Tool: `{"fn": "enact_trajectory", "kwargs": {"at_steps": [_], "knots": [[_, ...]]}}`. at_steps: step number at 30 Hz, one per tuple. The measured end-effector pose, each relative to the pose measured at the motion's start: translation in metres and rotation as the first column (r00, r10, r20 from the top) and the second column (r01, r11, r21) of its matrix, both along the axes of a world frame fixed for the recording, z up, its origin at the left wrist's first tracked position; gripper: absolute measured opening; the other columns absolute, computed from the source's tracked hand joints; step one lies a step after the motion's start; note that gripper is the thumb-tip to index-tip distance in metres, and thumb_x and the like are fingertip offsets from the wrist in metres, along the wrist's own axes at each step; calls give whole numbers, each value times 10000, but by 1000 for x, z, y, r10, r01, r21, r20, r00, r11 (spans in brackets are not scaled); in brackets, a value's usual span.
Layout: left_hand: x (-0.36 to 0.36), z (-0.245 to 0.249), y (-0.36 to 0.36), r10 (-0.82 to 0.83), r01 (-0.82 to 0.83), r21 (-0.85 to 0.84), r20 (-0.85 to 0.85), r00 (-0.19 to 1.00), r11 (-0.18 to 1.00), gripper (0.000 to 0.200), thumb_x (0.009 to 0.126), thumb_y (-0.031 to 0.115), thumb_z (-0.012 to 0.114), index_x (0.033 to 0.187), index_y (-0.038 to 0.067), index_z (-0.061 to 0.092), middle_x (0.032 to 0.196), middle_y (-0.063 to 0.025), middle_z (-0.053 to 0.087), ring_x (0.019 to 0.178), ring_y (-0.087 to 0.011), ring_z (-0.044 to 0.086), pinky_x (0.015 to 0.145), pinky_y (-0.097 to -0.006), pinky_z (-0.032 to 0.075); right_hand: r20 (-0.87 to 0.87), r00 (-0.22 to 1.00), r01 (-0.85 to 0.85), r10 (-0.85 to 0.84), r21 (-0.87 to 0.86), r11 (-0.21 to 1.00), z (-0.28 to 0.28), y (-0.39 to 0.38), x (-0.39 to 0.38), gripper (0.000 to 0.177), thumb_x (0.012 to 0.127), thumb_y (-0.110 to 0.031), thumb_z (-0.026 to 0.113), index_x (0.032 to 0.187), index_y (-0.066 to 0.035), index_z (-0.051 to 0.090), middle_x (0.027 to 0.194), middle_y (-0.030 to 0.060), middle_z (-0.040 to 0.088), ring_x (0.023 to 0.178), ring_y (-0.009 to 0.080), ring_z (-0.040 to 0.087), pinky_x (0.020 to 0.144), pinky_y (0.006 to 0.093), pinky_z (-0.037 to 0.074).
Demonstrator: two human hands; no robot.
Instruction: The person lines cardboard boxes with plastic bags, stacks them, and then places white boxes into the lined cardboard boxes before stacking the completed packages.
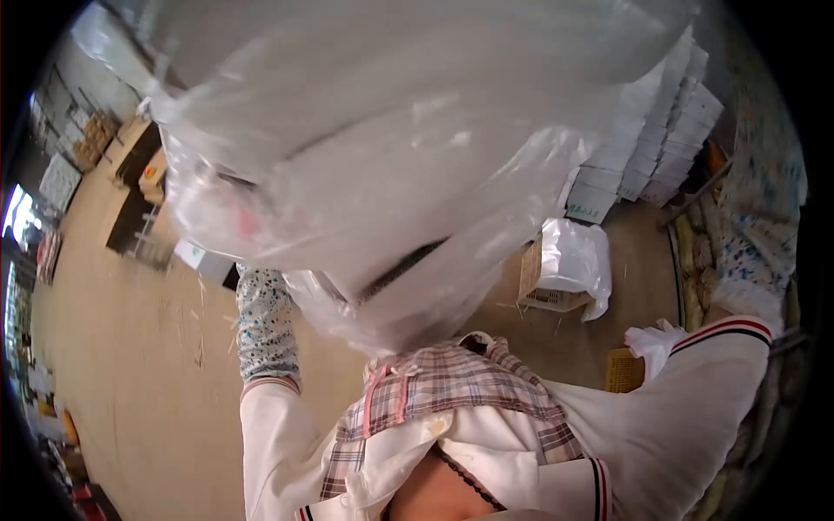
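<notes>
A large, cloudy clear plastic bag (pixel 373 182) fills the upper middle of the head view, close in front of my chest. Dark streaks and a small pinkish patch show through it, but I cannot make out its contents. My left forearm, in a speckled sleeve cover (pixel 268 321), reaches up behind the plastic, which hides the left hand. On the right my other forearm, in a similar sleeve cover (pixel 760 217), is raised and blurred near the edge. The right hand lies outside the picture.
White boxes (pixel 638 165) are stacked at the upper right. Below them stands a crate (pixel 556 300) draped with white plastic, and a yellow basket (pixel 624 370) is nearer my right arm. Brown cartons (pixel 130 208) stand at the left. Straw-like bits lie on the floor (pixel 156 347).
</notes>
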State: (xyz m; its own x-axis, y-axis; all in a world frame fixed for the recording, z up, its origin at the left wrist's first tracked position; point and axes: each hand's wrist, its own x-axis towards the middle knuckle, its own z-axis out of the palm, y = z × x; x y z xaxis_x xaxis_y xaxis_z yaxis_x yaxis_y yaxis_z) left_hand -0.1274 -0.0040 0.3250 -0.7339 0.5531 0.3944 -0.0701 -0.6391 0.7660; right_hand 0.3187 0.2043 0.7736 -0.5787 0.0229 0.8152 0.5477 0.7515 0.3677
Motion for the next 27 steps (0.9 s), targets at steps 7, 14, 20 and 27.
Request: {"fn": "enact_trajectory", "kwargs": {"at_steps": [7, 14, 20, 27], "knots": [[95, -146, -88, 421, -332, -445, 116, 899, 832, 401, 754, 391, 563, 963, 67, 453, 987, -83, 468, 915, -206, 461, 810, -353, 361, -334, 940, -313, -70, -926, 212, -390, 117, 20, 370, 929, -337, 434, 1161, -69, 541, 1049, 87, 563, 936, 177, 538, 823, 302, 425], [119, -189, -127, 527, -430, -689, -83, 846, 583, 399, 687, 426, 611, 841, 88, 465, 867, -84, 472, 812, -218, 475, 736, -376, 382, -413, 867, -498, -278, -713, -493, -613, 91, -49, 377, 934, -363, 433, 1151, -77, 547, 1029, 65, 577, 919, 150, 549, 814, 285, 434], [27, -122, -152, 431, -780, -561, -652, 623, 277, 406, 629, 455, 653, 736, 106, 475, 765, -84, 476, 724, -228, 486, 673, -395, 399, -688, 696, -422, -206, -161, -892, -565, 27, -57, 384, 939, -386, 432, 1142, -83, 552, 1011, 46, 588, 904, 127, 558, 806, 270, 441], [-68, -132, -259, -197, -697, -80, -931, 309, -713, 424, 562, 490, 701, 614, 128, 487, 645, -84, 480, 621, -240, 500, 598, -418, 420, -75, 856, -388, -511, -746, -542, -933, -56, 42, 601, 872, -440, 497, 1351, -98, 377, 1352, 200, 416, 1268, 311, 386, 1034, 363, 319]]}}
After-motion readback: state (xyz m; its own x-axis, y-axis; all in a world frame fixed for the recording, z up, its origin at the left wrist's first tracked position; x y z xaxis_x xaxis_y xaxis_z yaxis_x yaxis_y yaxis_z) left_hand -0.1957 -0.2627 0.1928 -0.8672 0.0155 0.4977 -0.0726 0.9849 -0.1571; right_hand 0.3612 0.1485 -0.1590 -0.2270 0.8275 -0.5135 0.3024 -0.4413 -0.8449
